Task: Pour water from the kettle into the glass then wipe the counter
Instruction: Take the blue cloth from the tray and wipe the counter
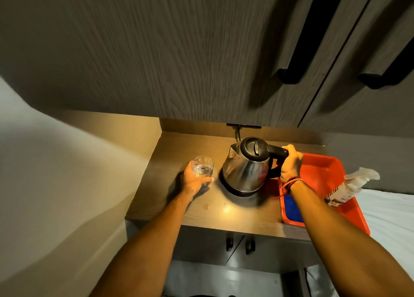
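A steel kettle [245,170] with a black lid stands upright on its base at the middle of the wooden counter [235,216]. My right hand [291,163] is wrapped around its black handle. Left of the kettle stands a clear glass [202,169] with some water in it, and my left hand [193,180] grips it from the near side. A blue cloth [292,208] lies in the near end of the orange tray, partly hidden by my right forearm.
An orange tray [322,171] sits at the counter's right end with a spray bottle [349,185] lying on it. Dark cabinets [201,50] with black handles hang low overhead. A cord runs from the kettle to the back wall. A few droplets glisten on the counter's front.
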